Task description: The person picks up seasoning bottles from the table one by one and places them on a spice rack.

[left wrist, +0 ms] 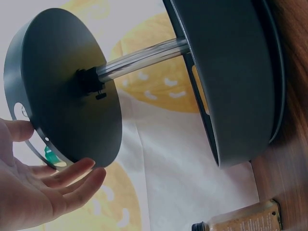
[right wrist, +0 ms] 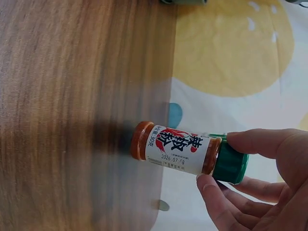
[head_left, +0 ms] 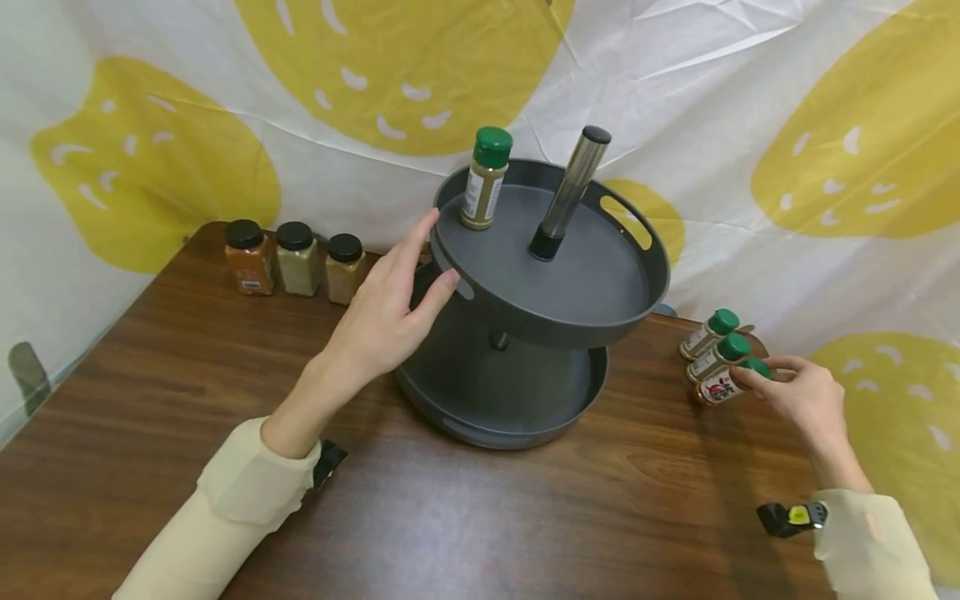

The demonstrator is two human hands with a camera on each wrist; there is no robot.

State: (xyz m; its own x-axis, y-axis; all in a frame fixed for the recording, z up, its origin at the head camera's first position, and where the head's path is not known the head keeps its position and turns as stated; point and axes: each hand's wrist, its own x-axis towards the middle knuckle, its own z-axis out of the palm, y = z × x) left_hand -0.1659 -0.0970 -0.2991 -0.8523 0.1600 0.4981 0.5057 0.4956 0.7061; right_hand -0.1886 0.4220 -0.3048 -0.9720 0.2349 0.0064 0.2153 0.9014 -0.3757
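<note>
My right hand (head_left: 812, 404) pinches the green cap of a small chili powder bottle (right wrist: 178, 148) between thumb and fingers. In the head view that bottle stands at the near end of a row on the right, beside two other green-capped spice bottles (head_left: 716, 358). Whether its base touches the table cannot be told. On the other side, my left hand (head_left: 382, 312) is at the left rim of the dark grey two-tier turntable rack, by the handle slot of its upper tray (head_left: 592, 279). In the left wrist view its thumb touches the rim, with the fingers loosely extended.
A green-capped spice bottle (head_left: 483, 190) stands on the upper tray, left of the metal post (head_left: 573, 183). The lower tray (head_left: 510, 435) rests on the wooden table (head_left: 465, 525). Three black-capped jars (head_left: 298, 265) line the back left, before a lemon-patterned cloth (head_left: 697, 100).
</note>
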